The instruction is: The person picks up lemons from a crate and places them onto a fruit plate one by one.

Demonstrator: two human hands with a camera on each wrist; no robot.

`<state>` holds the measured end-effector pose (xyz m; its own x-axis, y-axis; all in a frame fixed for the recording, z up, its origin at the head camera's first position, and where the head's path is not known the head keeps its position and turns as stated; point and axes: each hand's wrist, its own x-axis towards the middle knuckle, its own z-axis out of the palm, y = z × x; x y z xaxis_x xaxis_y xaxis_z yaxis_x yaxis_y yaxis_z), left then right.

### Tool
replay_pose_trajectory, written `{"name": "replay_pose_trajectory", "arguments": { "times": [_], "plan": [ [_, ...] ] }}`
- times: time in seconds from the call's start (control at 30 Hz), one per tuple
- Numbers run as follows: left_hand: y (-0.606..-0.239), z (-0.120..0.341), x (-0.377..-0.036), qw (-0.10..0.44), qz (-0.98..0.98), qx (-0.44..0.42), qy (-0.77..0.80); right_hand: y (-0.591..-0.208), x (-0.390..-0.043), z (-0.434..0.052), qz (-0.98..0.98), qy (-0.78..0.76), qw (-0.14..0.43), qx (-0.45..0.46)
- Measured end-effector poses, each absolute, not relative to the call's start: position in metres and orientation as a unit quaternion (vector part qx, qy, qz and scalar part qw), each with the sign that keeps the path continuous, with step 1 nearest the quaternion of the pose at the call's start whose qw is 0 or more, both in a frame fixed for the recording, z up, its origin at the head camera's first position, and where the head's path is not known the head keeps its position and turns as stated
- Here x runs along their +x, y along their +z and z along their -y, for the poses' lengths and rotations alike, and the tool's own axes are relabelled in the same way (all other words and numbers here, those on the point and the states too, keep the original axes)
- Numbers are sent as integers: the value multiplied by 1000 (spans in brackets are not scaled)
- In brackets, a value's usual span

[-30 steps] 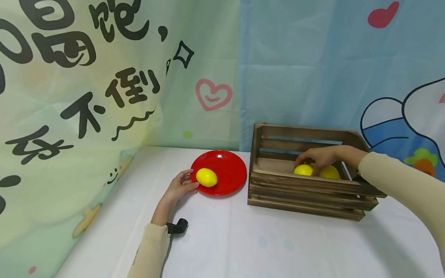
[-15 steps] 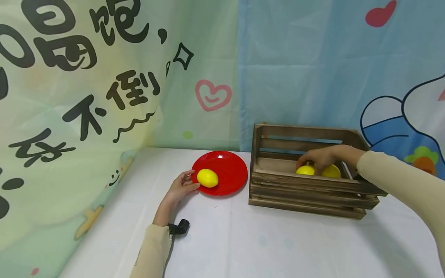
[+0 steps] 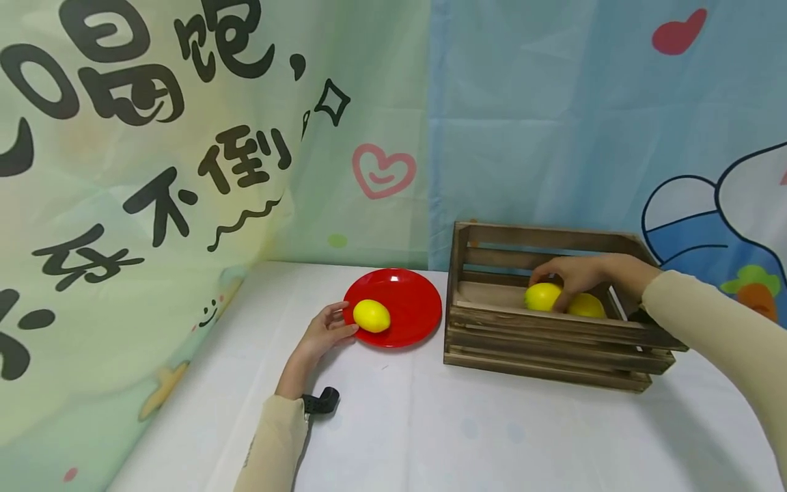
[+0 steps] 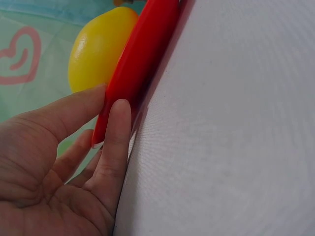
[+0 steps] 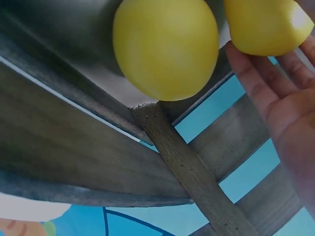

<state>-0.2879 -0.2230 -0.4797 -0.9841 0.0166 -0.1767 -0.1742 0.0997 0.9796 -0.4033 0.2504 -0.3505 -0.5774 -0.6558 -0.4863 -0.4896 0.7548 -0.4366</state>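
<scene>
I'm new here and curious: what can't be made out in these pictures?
Head view: undersides of held lemon and other lemon, hidden by crate front.
Left wrist view: far side of red plate, cut off by top edge.
Head view: marks on left sleeve, too small.

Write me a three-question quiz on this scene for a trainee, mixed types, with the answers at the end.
1. Count: How many yellow lemons show in the head view, on the red plate and in the wooden crate together?
2. Multiple choice: What does the left hand hold?
A) a slat of the crate
B) the rim of the plate
C) the printed backdrop
3. True or false: The right hand rests on the red plate.

Key:
1. Three: one on the plate, two in the crate.
2. B.
3. False: it is inside the crate, gripping the left one of the two lemons there, as the head view shows them.
</scene>
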Motion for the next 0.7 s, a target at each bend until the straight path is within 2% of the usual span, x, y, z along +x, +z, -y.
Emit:
{"name": "replay_pose_trajectory", "arguments": {
  "times": [0.5,0.7],
  "plan": [
    [-481,226,-288,69,-744,-65,661,-339,-396,-243,-880,-158,297,-334],
    [-479,224,-290,70,-741,-57,666,-326,-396,-241,-895,-142,255,-338]
  ]
}}
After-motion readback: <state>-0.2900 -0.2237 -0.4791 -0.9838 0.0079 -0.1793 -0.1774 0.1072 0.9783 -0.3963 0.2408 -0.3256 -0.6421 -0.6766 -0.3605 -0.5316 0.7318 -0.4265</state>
